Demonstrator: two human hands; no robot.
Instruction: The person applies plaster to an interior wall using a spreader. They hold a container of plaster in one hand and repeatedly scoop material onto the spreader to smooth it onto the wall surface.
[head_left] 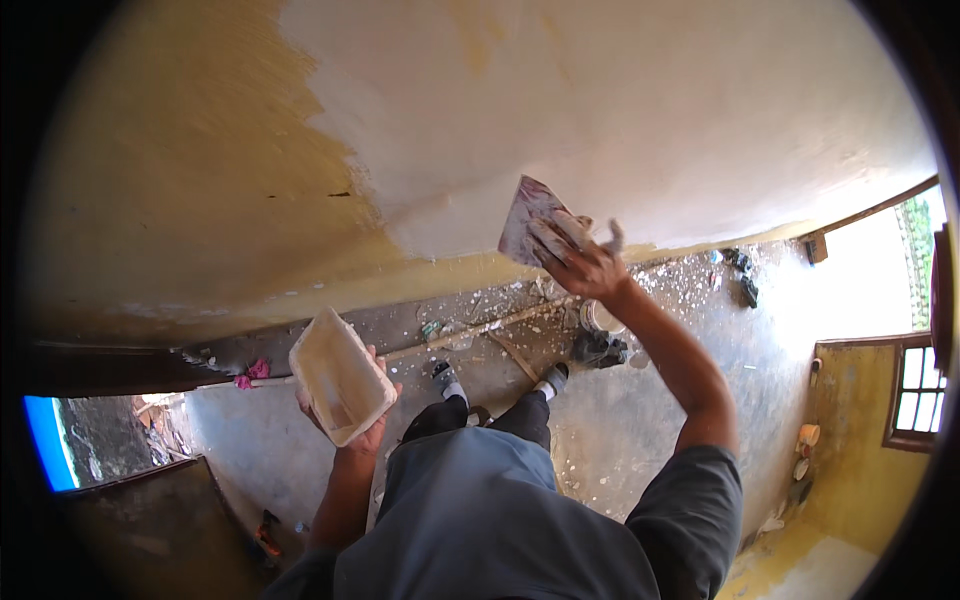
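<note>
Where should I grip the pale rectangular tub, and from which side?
Probably by both long sides, from underneath, as the left hand cradles it: the tub is longer than wide, and its open hollow faces up.

Wall [620, 90] ahead. Right hand [577, 258] before it, putty spreader [523, 222] under the fingers. Left hand [378, 405] lower, off to the left, trough [340, 378] in it. Floor [670, 410] below; pole [450, 338] lies across it, between sandals [557, 377] and wall, cloth [253, 373] at its left stretch. Bucket [600, 317] ahead and right of sandals; plastic bag [600, 349] just beside bucket, near side. Window [920, 395] far right, in side wall [855, 400].
</note>
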